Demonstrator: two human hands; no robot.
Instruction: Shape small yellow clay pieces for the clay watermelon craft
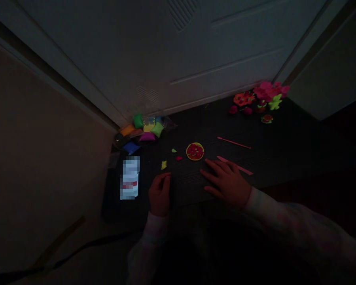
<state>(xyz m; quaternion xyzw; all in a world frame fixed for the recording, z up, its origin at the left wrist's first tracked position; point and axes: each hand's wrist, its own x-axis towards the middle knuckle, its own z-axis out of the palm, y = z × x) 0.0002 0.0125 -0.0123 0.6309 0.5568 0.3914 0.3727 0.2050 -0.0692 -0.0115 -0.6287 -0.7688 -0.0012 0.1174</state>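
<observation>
My left hand (160, 194) is at the front of the dark tabletop, its fingers curled and pressed together; what they hold, if anything, is too small and dark to make out. Just beyond it lies a flat yellow lump of clay (164, 165). My right hand (229, 183) rests palm down with fingers spread, nothing in its grasp, partly covering a pink clay knife (245, 170). Between and beyond both hands sits a small round clay pizza (195, 151), yellow-rimmed with red and green bits on top. A red lump (179, 158) and a green lump (174, 150) are left of it.
A thin pink modelling tool (234, 143) lies right of the pizza. Coloured clay packets (147, 136) are heaped at the back left, behind a lit phone (129, 178) with a blurred screen. Several clay figures (267, 92) stand back right, against a white door (219, 51).
</observation>
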